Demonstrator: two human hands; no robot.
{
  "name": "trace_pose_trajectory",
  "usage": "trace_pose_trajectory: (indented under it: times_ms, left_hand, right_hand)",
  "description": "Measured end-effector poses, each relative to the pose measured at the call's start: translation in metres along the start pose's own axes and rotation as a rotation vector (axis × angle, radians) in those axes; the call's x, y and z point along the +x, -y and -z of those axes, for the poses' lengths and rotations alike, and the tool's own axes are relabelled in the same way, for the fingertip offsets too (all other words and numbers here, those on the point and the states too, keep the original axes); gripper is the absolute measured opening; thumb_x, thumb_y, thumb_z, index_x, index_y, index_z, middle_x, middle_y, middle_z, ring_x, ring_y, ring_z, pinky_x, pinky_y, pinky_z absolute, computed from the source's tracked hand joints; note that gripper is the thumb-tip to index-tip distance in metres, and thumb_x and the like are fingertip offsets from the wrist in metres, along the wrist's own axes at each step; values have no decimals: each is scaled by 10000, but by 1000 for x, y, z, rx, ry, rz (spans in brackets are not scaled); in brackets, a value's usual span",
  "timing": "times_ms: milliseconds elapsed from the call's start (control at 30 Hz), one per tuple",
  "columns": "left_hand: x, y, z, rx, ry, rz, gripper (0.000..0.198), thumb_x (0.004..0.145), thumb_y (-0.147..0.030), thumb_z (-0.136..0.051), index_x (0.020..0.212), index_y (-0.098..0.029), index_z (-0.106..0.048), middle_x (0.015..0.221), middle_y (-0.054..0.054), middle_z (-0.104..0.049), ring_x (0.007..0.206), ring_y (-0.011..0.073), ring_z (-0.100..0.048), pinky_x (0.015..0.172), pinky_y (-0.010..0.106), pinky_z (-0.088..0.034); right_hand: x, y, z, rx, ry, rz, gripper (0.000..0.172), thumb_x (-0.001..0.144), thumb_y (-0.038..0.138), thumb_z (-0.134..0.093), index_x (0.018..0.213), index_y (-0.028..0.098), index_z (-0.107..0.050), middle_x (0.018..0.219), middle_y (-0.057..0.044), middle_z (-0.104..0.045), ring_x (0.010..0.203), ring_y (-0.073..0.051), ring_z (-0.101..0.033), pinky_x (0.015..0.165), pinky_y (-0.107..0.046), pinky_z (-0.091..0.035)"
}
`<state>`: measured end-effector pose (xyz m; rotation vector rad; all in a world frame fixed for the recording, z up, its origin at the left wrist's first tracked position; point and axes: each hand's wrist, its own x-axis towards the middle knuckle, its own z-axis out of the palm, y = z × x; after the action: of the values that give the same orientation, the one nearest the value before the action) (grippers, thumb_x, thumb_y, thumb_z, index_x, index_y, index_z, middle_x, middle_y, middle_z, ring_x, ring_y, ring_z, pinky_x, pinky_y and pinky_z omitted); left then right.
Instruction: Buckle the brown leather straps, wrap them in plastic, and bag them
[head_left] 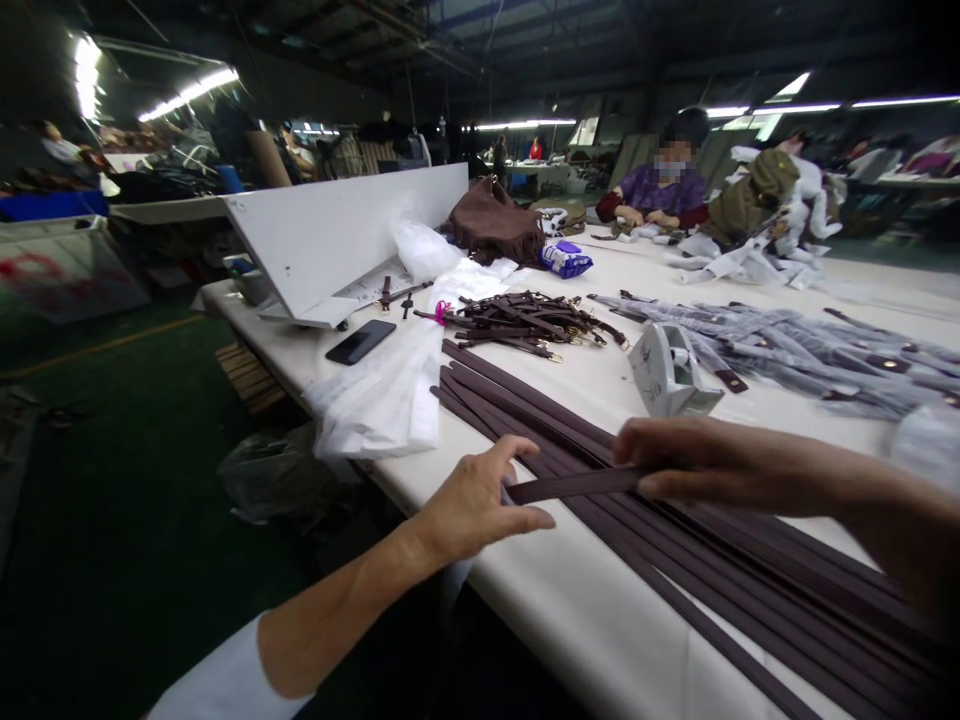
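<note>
A dark brown leather strap is pinched between the thumb and fingers of my right hand. Its near end reaches into the gap of my left hand, whose thumb and forefinger are spread apart around it without closing. Whether the strap's end touches that palm cannot be made out. Below both hands, a bundle of long brown straps runs diagonally across the white table, from the middle to the lower right.
Short buckled straps lie piled beyond the bundle. A white tape dispenser stands to their right, near plastic-wrapped straps. At left are white plastic bags, a phone and a grey-white panel. A co-worker sits across the table.
</note>
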<state>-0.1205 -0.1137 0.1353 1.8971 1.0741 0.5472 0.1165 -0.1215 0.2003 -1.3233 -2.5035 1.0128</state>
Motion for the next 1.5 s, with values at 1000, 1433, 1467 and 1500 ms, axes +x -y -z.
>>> trace_pose_trajectory:
  times_ms: [1000,1433,1467,1500]
  left_hand:
    - [6,4,4,41,-49,3,492,626,-407,-756,1014,-202,-534,729,-29,-569,653,148,-524,578,229,-348]
    - [0,15,0,-612,-65,-115,471,779,-198,-592,1211,-210,-404,768,-6,-575,687,132,-598,688,264,-470]
    - [0,14,0,-627,-94,-126,514,789,-207,-588,1257,-234,-375,757,-19,-565,673,129,-600,690,273,-481]
    - [1,13,2,-629,-123,-135,540,801,-218,-580,1289,-261,-351,749,-29,-554,656,124,-599,677,270,-489]
  right_hand:
    - [33,18,-2,-113,-96,85,194,852,226,-478,933,196,-652,713,-7,-641,585,-123,-559,551,-202,-401]
    - [57,16,-50,256,-427,185,340,824,222,-555,1161,256,-550,806,0,-603,661,-129,-561,603,-227,-445]
    - [57,17,-53,284,-496,165,375,822,245,-569,1194,260,-518,824,0,-609,678,-134,-569,618,-235,-451]
    - [58,17,-58,327,-585,136,410,819,282,-582,1218,254,-489,868,-11,-613,714,-145,-580,646,-248,-463]
